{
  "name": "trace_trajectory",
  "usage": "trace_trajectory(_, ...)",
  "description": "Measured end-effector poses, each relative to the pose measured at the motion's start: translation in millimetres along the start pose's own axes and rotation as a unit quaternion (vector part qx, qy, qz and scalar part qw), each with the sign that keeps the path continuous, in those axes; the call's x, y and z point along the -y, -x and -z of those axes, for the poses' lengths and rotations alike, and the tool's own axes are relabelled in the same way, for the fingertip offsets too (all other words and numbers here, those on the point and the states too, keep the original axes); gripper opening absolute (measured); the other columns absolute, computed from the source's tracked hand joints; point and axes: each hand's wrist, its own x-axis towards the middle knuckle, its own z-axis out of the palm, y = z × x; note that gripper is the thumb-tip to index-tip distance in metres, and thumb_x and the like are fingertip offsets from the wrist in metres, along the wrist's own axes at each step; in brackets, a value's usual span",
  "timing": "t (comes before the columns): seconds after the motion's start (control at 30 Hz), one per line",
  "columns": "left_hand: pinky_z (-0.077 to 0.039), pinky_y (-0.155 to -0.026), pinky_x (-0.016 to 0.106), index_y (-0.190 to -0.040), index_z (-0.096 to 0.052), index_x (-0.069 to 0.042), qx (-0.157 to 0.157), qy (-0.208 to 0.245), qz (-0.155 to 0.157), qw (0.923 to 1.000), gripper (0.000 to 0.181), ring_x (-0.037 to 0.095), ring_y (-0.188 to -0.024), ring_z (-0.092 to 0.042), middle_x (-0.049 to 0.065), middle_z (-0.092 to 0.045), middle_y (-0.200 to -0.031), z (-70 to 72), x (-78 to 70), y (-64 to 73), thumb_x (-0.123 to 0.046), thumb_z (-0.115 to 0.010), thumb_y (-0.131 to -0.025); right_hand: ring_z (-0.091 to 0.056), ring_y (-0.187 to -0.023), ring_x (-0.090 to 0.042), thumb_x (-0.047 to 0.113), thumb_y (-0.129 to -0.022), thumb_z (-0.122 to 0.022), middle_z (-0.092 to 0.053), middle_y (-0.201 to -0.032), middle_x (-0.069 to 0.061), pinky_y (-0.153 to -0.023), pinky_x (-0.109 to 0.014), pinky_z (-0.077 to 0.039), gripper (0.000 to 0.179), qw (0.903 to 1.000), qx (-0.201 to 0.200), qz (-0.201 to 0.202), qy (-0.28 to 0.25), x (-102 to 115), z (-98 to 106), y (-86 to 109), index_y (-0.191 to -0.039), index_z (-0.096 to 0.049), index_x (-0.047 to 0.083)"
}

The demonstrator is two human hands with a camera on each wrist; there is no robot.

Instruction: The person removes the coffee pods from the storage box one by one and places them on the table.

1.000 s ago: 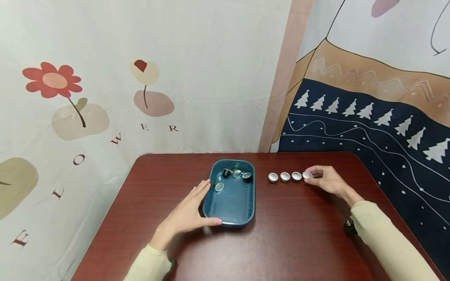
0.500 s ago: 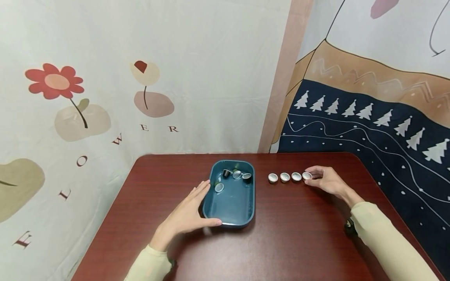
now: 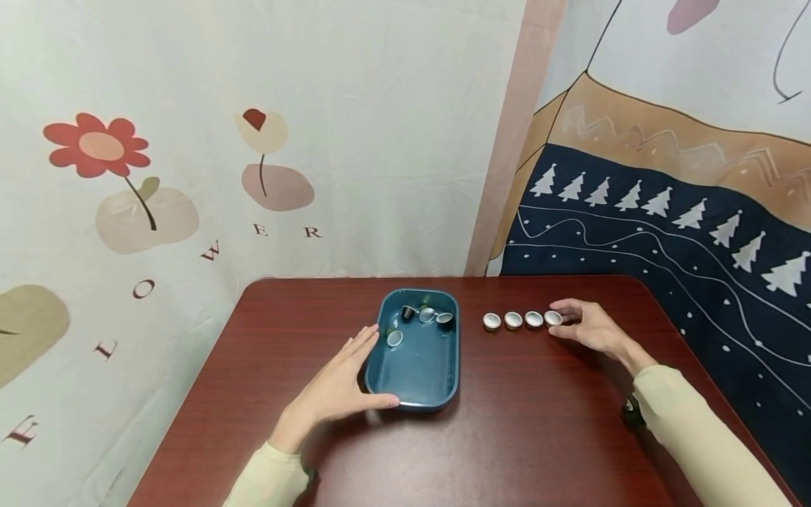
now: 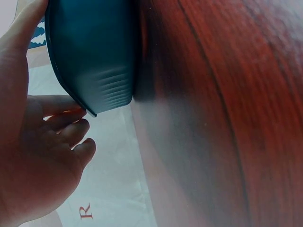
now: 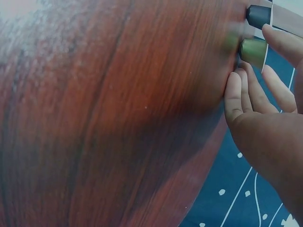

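My left hand point(image 3: 336, 384) rests against a blue tray point(image 3: 412, 405), straight fingers along its left rim and thumb at the near edge. In the left wrist view the fingertips touch the tray's wall point(image 4: 94, 61). Inside the tray lie several coffee capsules, among them a black capsule point(image 3: 408, 312) and one with its silver lid point(image 3: 395, 339) up. On the right, my right hand point(image 3: 592, 327) pinches the end capsule point(image 3: 553, 319) of a row between thumb and fingers. That capsule is green point(image 5: 254, 51) in the right wrist view, lid up, standing on the table.
Left of the pinched capsule, other capsules stand lid up in a line, such as the far left one point(image 3: 491, 322) and a dark one point(image 5: 259, 16). They stand on a red-brown wooden table point(image 3: 507, 436). Printed cloths point(image 3: 380, 141) hang behind the table.
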Motion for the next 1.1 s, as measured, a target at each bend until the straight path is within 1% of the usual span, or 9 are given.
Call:
trace_trajectory(0.2, -0.027, -0.143, 0.064, -0.179, -0.032, -0.009, 0.003, 0.002, 0.008, 1.0, 0.134, 0.039, -0.178, -0.022, 0.004, -0.025, -0.19, -0.8, 0.2, 0.3, -0.077, -0.091, -0.08, -0.071, -0.127, -0.041, 0.017, -0.098, -0.089, -0.074, -0.139, -0.028, -0.088, -0.012, -0.054, 0.065, 0.9999, 0.007, 0.008, 0.011, -1, 1, 1.3, -0.152, -0.062, -0.006)
trace_trajectory(0.43, -0.027, -0.143, 0.064, -0.179, -0.031, -0.01, 0.006, 0.006, 0.012, 0.9999, 0.134, 0.039, -0.178, -0.021, 0.001, -0.024, -0.191, -1.2, 0.5, 1.0, -0.077, -0.091, -0.08, -0.07, -0.131, -0.046, 0.017, -0.098, -0.089, -0.072, -0.144, -0.029, -0.091, -0.013, -0.055, 0.068, 0.9996, 0.014, 0.017, 0.02, -2, 5, 3.6, -0.154, -0.059, -0.007)
trace_trajectory(0.53, -0.027, -0.143, 0.064, -0.179, -0.031, -0.01, 0.006, 0.006, 0.011, 0.9999, 0.135, 0.039, -0.178, -0.021, 0.002, -0.024, -0.191, -0.9, 0.2, 1.2, -0.079, -0.09, -0.08, -0.069, -0.133, -0.046, 0.018, -0.098, -0.09, -0.071, -0.147, -0.029, -0.098, -0.022, -0.058, 0.071, 0.9994, 0.015, 0.023, 0.024, -1, 8, 3.9, -0.156, -0.058, -0.006)
trace_trajectory(0.63, -0.026, -0.143, 0.064, -0.179, -0.031, -0.009, 0.005, 0.007, 0.009, 0.9999, 0.135, 0.039, -0.178, -0.021, 0.003, -0.025, -0.191, 0.1, -0.9, 1.4, -0.08, -0.09, -0.08, -0.067, -0.137, -0.047, 0.019, -0.097, -0.09, -0.068, -0.152, -0.029, -0.105, -0.033, -0.059, 0.073, 0.9991, 0.017, 0.027, 0.029, 0, 11, 4.0, -0.158, -0.057, -0.005)
trace_trajectory(0.67, -0.027, -0.143, 0.065, -0.179, -0.031, -0.009, 0.005, 0.008, 0.01, 0.9999, 0.135, 0.039, -0.178, -0.021, 0.003, -0.025, -0.191, 0.4, -1.4, 1.4, -0.08, -0.09, -0.08, -0.066, -0.138, -0.048, 0.02, -0.097, -0.09, -0.067, -0.153, -0.029, -0.107, -0.035, -0.059, 0.074, 0.999, 0.018, 0.028, 0.029, 0, 12, 4.3, -0.159, -0.056, -0.004)
trace_trajectory(0.8, -0.029, -0.141, 0.067, -0.179, -0.032, -0.009, 0.005, 0.012, 0.013, 0.9998, 0.133, 0.041, -0.178, -0.021, 0.003, -0.025, -0.19, 1.1, -2.8, 1.2, -0.077, -0.091, -0.08, -0.062, -0.142, -0.052, 0.021, -0.098, -0.09, -0.063, -0.159, -0.031, -0.109, -0.037, -0.06, 0.078, 0.9988, 0.025, 0.029, 0.03, 2, 16, 6.0, -0.162, -0.053, -0.004)
trace_trajectory(0.9, -0.029, -0.141, 0.067, -0.179, -0.032, -0.009, 0.006, 0.012, 0.015, 0.9998, 0.133, 0.041, -0.178, -0.02, 0.002, -0.025, -0.191, 1.0, -3.0, 1.0, -0.076, -0.091, -0.08, -0.059, -0.145, -0.054, 0.022, -0.098, -0.091, -0.059, -0.161, -0.032, -0.114, -0.048, -0.062, 0.081, 0.999, 0.03, 0.023, 0.025, 4, 18, 7.2, -0.164, -0.05, -0.003)
trace_trajectory(1.0, -0.029, -0.141, 0.067, -0.179, -0.032, -0.009, 0.006, 0.01, 0.014, 0.9998, 0.133, 0.041, -0.178, -0.02, 0.001, -0.025, -0.191, 0.9, -3.0, 1.0, -0.076, -0.091, -0.08, -0.057, -0.147, -0.055, 0.022, -0.098, -0.091, -0.057, -0.162, -0.034, -0.118, -0.063, -0.058, 0.083, 0.9991, 0.03, 0.022, 0.021, 8, 20, 7.9, -0.164, -0.049, -0.004)
trace_trajectory(1.1, -0.029, -0.141, 0.066, -0.179, -0.032, -0.01, 0.005, 0.009, 0.014, 0.9999, 0.134, 0.04, -0.178, -0.021, 0.001, -0.025, -0.191, 0.8, -2.9, 0.8, -0.078, -0.091, -0.08, -0.056, -0.149, -0.056, 0.021, -0.098, -0.09, -0.057, -0.163, -0.034, -0.121, -0.071, -0.052, 0.083, 0.9989, 0.03, 0.028, 0.02, 12, 23, 8.1, -0.165, -0.048, -0.004)
